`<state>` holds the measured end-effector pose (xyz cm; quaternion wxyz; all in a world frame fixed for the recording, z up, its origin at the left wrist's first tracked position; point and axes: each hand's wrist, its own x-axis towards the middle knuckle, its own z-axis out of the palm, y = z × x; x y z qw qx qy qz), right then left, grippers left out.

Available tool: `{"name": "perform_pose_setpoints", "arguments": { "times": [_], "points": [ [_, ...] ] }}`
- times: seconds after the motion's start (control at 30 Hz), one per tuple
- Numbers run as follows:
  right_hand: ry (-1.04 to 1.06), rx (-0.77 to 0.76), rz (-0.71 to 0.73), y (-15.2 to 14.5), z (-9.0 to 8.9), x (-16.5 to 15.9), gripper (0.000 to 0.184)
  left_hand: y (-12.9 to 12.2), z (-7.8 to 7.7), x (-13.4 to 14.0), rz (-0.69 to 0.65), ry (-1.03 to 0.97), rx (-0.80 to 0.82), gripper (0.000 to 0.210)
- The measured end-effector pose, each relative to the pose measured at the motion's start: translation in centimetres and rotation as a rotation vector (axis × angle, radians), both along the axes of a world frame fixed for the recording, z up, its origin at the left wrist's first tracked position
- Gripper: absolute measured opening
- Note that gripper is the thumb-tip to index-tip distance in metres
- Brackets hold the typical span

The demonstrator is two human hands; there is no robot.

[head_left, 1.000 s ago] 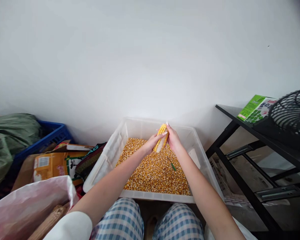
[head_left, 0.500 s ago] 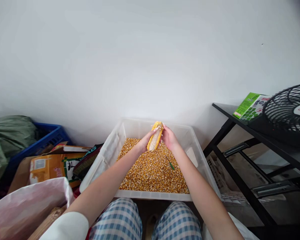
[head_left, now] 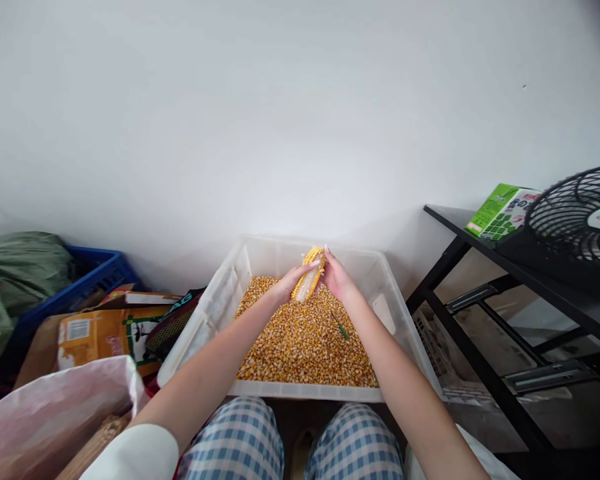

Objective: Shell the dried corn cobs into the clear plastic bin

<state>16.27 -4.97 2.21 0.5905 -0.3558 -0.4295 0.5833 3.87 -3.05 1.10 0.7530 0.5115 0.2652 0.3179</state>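
An ear of corn (head_left: pixel 307 280) is held tilted between my two hands, above the loose kernels (head_left: pixel 305 347). Yellow kernels line its edges, and a bare pale strip of cob runs along its middle. My left hand (head_left: pixel 291 281) grips it from the left, thumb lying across the bare strip. From the right, my right hand (head_left: pixel 336 275) closes on the upper part of the ear; some of its fingers are hidden behind it. Below, a clear plastic bin (head_left: pixel 310 391) holds the heap of kernels. A thin tool with a green end (head_left: pixel 343 331) lies on the kernels near my right wrist.
At left are a white sack (head_left: pixel 75 387), an orange package (head_left: pixel 93 337) and a blue crate (head_left: pixel 105 267) under a green bag (head_left: pixel 25 273). To the right stands a black table (head_left: pixel 480 243) bearing a green box (head_left: pixel 497 212) and a fan (head_left: pixel 580 213). A white wall rises behind.
The ear of corn has shifted slightly down and left and tilted a little more. My left thumb and right fingers have moved slightly along it.
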Motion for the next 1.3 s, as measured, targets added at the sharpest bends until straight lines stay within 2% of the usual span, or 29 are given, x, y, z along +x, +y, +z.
{"name": "perform_pose_setpoints", "arguments": {
  "times": [0.1, 0.23, 0.3, 0.37, 0.43, 0.5, 0.57, 0.67, 0.73, 0.8, 0.87, 0.97, 1.1, 1.3],
  "points": [
    [-0.024, 0.035, -0.057, 0.4, -0.3, 0.5, 0.031, 0.1, -0.3, 0.1, -0.03, 0.028, 0.046, 0.049],
    [0.006, 0.084, 0.024, 0.5, -0.2, 1.4, 0.023, 0.2, -0.1, -0.2, -0.117, -0.011, -0.013, 0.047],
    [0.06, 0.083, 0.006, 0.4, -0.1, 1.8, 0.019, 0.2, 0.3, -0.6, -0.163, -0.04, -0.047, 0.045],
    [0.116, 0.091, -0.032, 0.4, 0.1, 2.0, 0.016, 0.1, 0.6, -0.8, -0.214, -0.004, -0.068, 0.045],
    [0.161, 0.099, -0.037, 0.4, 0.3, 2.2, 0.018, -0.1, 0.9, -0.9, -0.236, 0.085, -0.007, 0.047],
    [0.209, 0.051, -0.026, 0.5, 0.5, 2.4, 0.025, -0.3, 0.9, -0.6, -0.172, 0.207, 0.179, 0.048],
    [0.27, -0.052, -0.057, 0.6, 0.6, 2.7, 0.036, -0.6, 0.6, -0.1, -0.013, 0.403, 0.441, 0.048],
    [0.395, -0.195, -0.205, 0.7, 0.1, 2.9, 0.049, -1.1, -0.1, 0.6, 0.238, 0.805, 0.861, 0.046],
    [0.487, -0.259, -0.324, 0.7, -0.3, 3.0, 0.048, -1.6, -0.5, 1.2, 0.308, 0.998, 1.065, 0.044],
    [0.537, -0.292, -0.444, 0.6, -0.6, 2.9, 0.046, -2.2, -0.8, 1.7, 0.306, 1.103, 1.165, 0.043],
    [0.518, -0.266, -0.545, 0.5, -0.6, 2.7, 0.044, -2.8, -0.9, 2.1, 0.285, 1.136, 1.188, 0.044],
    [0.417, -0.154, -0.628, 0.3, -0.3, 2.1, 0.043, -3.5, -1.0, 2.4, 0.27, 1.101, 1.136, 0.047],
    [0.314, -0.028, -0.647, 0.1, 0.3, 1.4, 0.043, -3.6, -0.8, 2.3, 0.248, 1.012, 1.033, 0.053],
    [0.164, 0.093, -0.69, -0.4, 0.7, 1.1, 0.047, -3.2, -1.0, 2.1, 0.183, 0.752, 0.899, 0.056]
  ]
}}
